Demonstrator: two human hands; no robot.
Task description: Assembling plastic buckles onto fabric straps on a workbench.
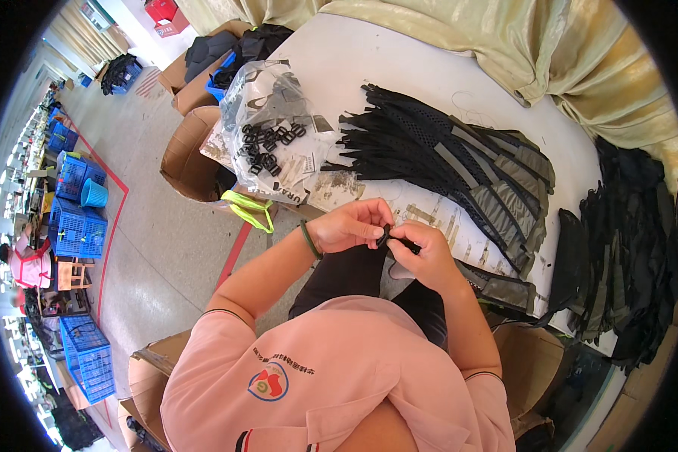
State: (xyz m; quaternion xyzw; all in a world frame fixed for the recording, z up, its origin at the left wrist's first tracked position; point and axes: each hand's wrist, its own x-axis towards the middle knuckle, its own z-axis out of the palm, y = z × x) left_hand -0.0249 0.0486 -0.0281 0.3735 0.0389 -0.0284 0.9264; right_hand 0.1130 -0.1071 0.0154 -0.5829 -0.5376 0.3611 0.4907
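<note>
Just in front of my body, both hands are pinched together. My left hand [354, 226] grips a small black piece that looks like a plastic buckle [385, 235]. Between the fingers of my right hand [427, 258] is a black strap end [408, 245], touching that buckle. My fingers hide how far the strap passes through it. Beyond my left hand, several loose black buckles [267, 143] lie on a clear plastic bag [237, 98]. To the right of them, a fanned stack of black and grey straps [444, 154] spreads over the white table [339, 53].
Dark fabric pieces [618, 241] hang over the table's right end. Left of the table stands an open cardboard box [184, 154], with a neon yellow strip [248, 209] beside it. Blue crates [79, 226] line the floor at far left. A beige curtain [505, 45] borders the table's far side.
</note>
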